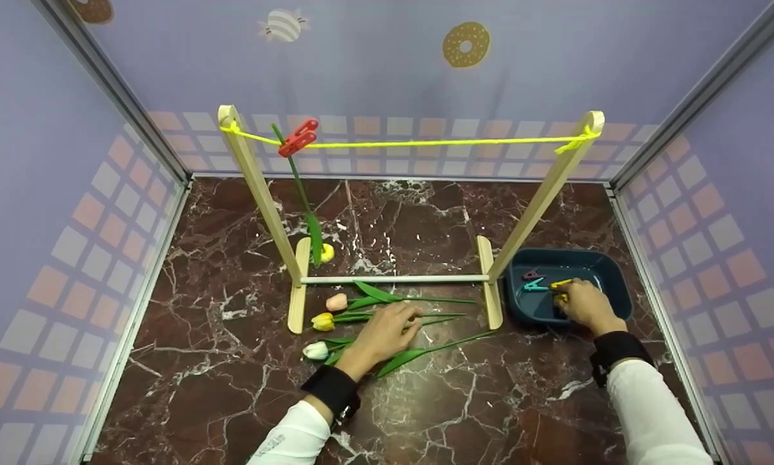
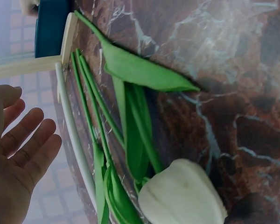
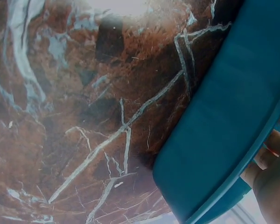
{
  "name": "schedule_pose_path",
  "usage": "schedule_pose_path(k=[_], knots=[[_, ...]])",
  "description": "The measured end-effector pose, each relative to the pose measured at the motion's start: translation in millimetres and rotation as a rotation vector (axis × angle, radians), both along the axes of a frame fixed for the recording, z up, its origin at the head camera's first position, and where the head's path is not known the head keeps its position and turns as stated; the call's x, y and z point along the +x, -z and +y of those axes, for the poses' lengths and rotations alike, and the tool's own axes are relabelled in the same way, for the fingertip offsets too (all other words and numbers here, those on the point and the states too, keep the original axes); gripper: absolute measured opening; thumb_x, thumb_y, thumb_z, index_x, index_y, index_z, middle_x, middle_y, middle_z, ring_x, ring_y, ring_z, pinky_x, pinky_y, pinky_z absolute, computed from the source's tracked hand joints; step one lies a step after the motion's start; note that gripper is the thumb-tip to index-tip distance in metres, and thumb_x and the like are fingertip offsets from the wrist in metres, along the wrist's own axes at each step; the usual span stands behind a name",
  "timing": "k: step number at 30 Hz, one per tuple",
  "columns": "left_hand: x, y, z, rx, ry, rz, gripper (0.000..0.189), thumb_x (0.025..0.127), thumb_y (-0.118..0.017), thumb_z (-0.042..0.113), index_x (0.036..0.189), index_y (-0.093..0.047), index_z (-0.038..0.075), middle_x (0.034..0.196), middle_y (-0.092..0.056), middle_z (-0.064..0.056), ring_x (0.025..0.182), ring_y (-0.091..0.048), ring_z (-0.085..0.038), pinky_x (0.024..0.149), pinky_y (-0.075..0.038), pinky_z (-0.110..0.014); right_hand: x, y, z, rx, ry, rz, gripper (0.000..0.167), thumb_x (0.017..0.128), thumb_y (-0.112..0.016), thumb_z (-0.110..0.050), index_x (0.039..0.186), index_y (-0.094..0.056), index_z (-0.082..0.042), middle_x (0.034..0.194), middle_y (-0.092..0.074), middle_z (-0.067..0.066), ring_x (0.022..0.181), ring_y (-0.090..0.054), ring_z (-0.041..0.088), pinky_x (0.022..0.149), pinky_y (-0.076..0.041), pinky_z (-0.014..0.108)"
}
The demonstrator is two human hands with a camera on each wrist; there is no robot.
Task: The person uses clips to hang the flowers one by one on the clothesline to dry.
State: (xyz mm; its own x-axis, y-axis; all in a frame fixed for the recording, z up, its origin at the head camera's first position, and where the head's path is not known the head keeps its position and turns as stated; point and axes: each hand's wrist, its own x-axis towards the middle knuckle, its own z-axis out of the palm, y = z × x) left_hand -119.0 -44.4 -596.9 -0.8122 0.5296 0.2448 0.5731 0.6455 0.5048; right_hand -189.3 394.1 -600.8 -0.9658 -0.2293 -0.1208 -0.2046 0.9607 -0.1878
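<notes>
My right hand [image 1: 585,303] reaches into the dark blue basin [image 1: 525,311] and pinches a yellow clothespin [image 1: 560,284]. In the right wrist view the basin's wall hides most of those fingers. Beside them in the basin lie a teal clothespin [image 1: 534,285] and a dark red one [image 1: 532,275]. My left hand [image 1: 390,328], its fingers loosely bent and holding nothing, is over the stems of the artificial tulips. A pink tulip [image 1: 336,301], a yellow tulip [image 1: 323,321] and a white tulip [image 2: 182,193] lie with their blooms to the left.
A wooden frame [image 1: 264,194] holds a yellow cord [image 1: 425,143] between two posts. A red clothespin [image 1: 298,137] clips another yellow tulip [image 1: 326,252] to the cord's left end, bloom down. Patterned panels [image 1: 387,77] enclose the dark marbled surface [image 1: 232,387].
</notes>
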Motion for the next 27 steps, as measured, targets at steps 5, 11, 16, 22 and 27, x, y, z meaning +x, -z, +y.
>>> schedule_pose_path(k=[5,11,16,22,27], knots=[[1.9,5.6,4.1,-0.038,0.038,-0.007,0.019,0.097,-0.063,0.018,0.113,-0.068,0.009,0.108,-0.072,-0.004,0.095,-0.069,-0.019,0.085,-0.057,-0.033,0.0,0.7,-0.2,0.012,-0.001,-0.022,0.032,0.087,-0.072,-0.017,0.111,-0.070,0.004,0.107,-0.065,0.033,0.097,-0.061,0.053,0.082,-0.050,0.065],[4.4,10.5,8.4,-0.088,0.065,-0.043,0.019,0.098,-0.061,0.018,0.113,-0.068,0.008,0.107,-0.071,-0.005,0.092,-0.070,-0.018,0.082,-0.058,-0.032,-0.5,-4.5,0.8,0.022,0.019,-0.052,0.032,0.086,-0.073,-0.016,0.110,-0.070,0.005,0.103,-0.064,0.033,0.095,-0.060,0.054,0.080,-0.050,0.066],[6.5,13.8,10.0,-0.122,0.077,-0.080,0.020,0.099,-0.060,0.021,0.113,-0.069,0.010,0.105,-0.071,-0.005,0.091,-0.069,-0.019,0.082,-0.056,-0.033,-0.2,-4.6,6.7,0.021,0.019,-0.069,0.033,0.086,-0.073,-0.015,0.114,-0.070,0.004,0.100,-0.063,0.033,0.091,-0.061,0.053,0.080,-0.050,0.065],[8.7,18.3,10.8,-0.163,0.089,-0.081,0.021,0.099,-0.060,0.024,0.112,-0.070,0.012,0.101,-0.071,-0.004,0.090,-0.068,-0.017,0.082,-0.056,-0.033,-0.6,-3.3,16.2,-0.011,0.037,-0.111,0.033,0.086,-0.072,-0.013,0.115,-0.070,0.003,0.096,-0.063,0.032,0.087,-0.062,0.052,0.078,-0.050,0.065],[10.4,20.0,11.0,-0.202,0.097,-0.111,0.022,0.099,-0.060,0.026,0.114,-0.070,0.013,0.106,-0.071,-0.003,0.094,-0.068,-0.017,0.087,-0.055,-0.034,-2.2,-3.2,20.2,-0.057,0.115,-0.164,0.037,0.088,-0.071,-0.015,0.117,-0.068,0.006,0.104,-0.064,0.037,0.088,-0.062,0.053,0.077,-0.050,0.063]])
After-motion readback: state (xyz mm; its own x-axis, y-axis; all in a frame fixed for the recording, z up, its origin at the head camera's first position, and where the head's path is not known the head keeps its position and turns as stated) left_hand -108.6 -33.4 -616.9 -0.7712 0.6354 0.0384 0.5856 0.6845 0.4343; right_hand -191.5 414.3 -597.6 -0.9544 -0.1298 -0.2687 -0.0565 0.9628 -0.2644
